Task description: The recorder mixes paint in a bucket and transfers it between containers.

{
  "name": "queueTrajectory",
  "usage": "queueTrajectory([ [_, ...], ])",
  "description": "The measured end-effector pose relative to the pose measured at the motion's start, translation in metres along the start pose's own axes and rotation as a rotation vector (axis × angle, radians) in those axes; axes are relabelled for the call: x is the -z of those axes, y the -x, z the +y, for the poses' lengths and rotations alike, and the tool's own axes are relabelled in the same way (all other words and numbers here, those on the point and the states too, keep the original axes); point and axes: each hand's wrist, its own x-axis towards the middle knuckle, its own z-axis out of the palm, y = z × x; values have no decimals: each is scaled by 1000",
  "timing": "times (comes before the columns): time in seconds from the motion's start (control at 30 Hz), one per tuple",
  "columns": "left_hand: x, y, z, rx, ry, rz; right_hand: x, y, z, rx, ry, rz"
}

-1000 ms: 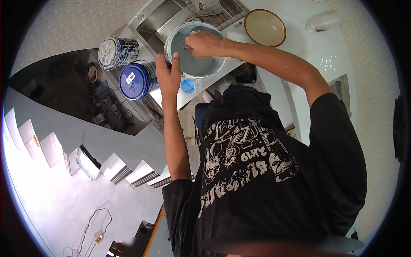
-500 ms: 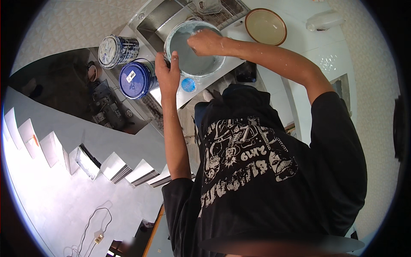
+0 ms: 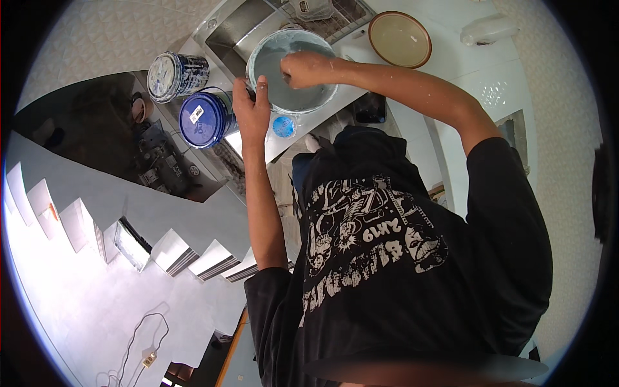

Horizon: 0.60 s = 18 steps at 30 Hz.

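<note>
A round whitish bucket stands on the counter by the sink, its inside coated with grey-white residue. At its left rim is my left hand, thumb raised and fingers around the edge. My right hand reaches inside from the right, curled closed; whatever it may hold is hidden. Left of the bucket stands a blue-lidded paint pail, close beside my left hand. Just below the bucket lies a small round blue-topped item at the counter's near edge.
A paint-smeared pail stands farther left. Behind the bucket are the metal sink and a wire rack. A beige brown-rimmed bowl and a whitish bottle lie to the right. White stair treads run along the lower left.
My right hand has shifted slightly left and down inside the bucket. The bucket has tilted or moved very slightly; my left hand stays at its rim.
</note>
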Motion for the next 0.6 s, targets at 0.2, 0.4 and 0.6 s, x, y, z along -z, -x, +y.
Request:
queueTrajectory([
  [0.2, -2, 1, -3, -134, 0, 41, 4, -3, 5, 59, 290, 130],
  [0.4, -5, 1, 2, -130, -4, 45, -7, -8, 12, 28, -20, 91],
  [0.6, -5, 1, 0, -129, 8, 44, -10, 4, 13, 178, 207, 79],
])
